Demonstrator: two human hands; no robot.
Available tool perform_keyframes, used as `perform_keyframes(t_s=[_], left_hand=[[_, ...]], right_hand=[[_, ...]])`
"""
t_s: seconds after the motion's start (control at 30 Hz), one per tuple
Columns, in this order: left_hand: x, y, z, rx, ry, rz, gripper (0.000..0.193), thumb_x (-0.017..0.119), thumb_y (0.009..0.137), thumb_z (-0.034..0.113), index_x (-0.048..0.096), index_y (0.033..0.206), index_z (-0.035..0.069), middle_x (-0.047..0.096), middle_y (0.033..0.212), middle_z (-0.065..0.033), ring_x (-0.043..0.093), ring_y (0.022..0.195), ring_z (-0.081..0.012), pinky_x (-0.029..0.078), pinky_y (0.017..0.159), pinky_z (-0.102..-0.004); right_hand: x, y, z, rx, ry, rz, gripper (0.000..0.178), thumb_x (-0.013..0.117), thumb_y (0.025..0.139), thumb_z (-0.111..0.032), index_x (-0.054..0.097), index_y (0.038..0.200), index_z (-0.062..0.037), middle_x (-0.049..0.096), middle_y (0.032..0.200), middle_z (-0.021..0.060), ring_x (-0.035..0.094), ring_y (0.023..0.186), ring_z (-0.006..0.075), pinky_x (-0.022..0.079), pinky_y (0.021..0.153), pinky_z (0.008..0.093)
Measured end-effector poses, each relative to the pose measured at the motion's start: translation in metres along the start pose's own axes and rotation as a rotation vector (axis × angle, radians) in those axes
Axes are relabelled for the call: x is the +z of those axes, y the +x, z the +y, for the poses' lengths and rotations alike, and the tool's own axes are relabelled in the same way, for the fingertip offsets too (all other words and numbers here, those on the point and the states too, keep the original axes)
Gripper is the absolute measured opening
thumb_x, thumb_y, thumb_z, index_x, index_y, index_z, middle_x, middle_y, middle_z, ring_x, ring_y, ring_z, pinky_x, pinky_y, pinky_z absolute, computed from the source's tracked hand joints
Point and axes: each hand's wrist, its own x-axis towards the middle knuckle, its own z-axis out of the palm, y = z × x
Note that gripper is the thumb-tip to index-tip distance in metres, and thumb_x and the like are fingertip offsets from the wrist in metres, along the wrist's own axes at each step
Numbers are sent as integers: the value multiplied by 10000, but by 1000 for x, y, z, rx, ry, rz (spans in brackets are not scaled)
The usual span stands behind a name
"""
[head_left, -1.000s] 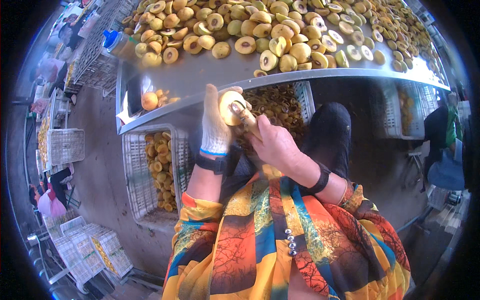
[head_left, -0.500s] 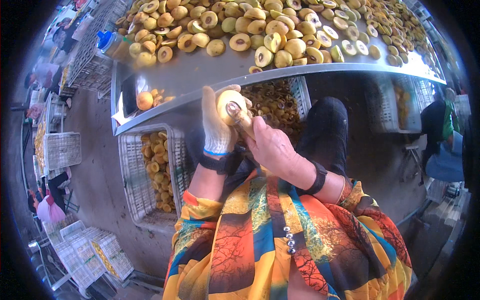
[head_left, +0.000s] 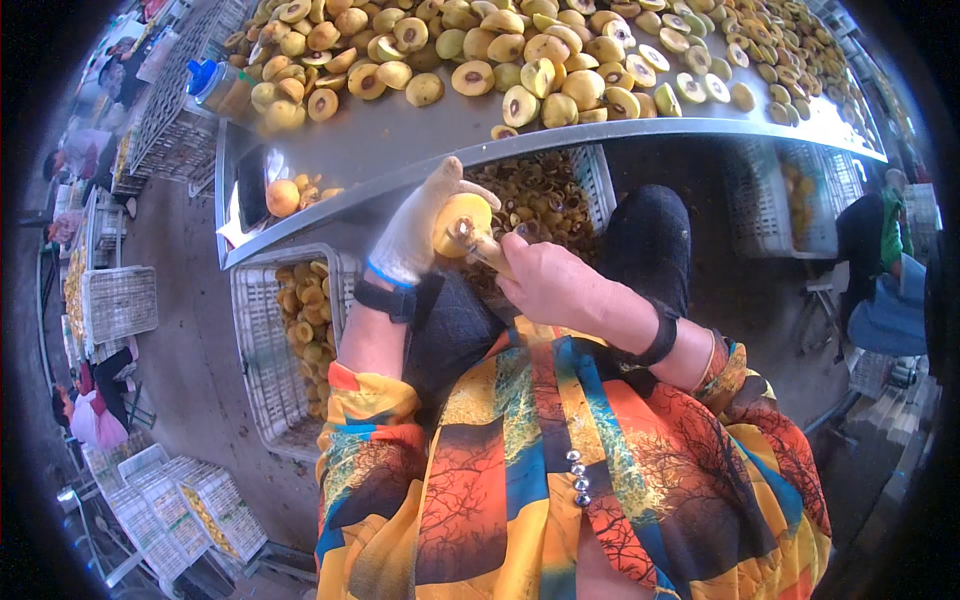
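Observation:
My left hand (head_left: 415, 228), in a pale knitted glove, holds a halved yellow fruit (head_left: 468, 212) that looks like a peach, cut face toward me. In my bare right hand (head_left: 555, 285) is a short coring tool with a pale, wooden-looking handle (head_left: 490, 252). Its tip meets the brown centre of the half; the tip's shape is hidden. Both hands are just on my side of the metal table's edge (head_left: 500, 150). Below them, a crate (head_left: 597, 188) contains brownish fruit scraps (head_left: 535, 195).
Many fruit halves (head_left: 540, 75) cover the table's far part. A blue-capped bottle (head_left: 222, 88) stands at its left, near a few pieces in the corner (head_left: 283, 197). On the floor, a white crate (head_left: 262, 375) holds halves. Another crate (head_left: 785, 240) is right. People work at both sides.
My left hand has turned and shifted slightly left, its forearm swinging outward. The half in it shows more yellow flesh around its centre. My right hand keeps the tool at the fruit.

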Motion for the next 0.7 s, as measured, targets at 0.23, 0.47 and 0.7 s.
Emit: perform_keyframes(t_s=[0.23,0.47,0.7], left_hand=[[25,-4,-25,559,-113,316,576,488,881,478,440,1202,2,591,956,-130,608,780,-234,544,630,-309],[37,-7,-15,401,-244,484,439,505,889,424,572,923,-9,623,791,-135,609,557,-228,520,488,-281],[22,-3,-2,61,-292,200,435,498,881,437,590,822,16,610,700,-137,596,535,-227,499,470,-300]], right_hand=[[4,4,-27,234,613,69,296,571,814,-197,459,870,71,577,638,204,613,579,314,478,522,379],[10,5,-32,308,766,-5,254,517,805,-170,444,880,62,550,601,140,572,459,204,449,398,334],[16,4,-29,262,681,16,216,508,791,-130,435,879,54,530,601,126,552,451,193,437,394,319]])
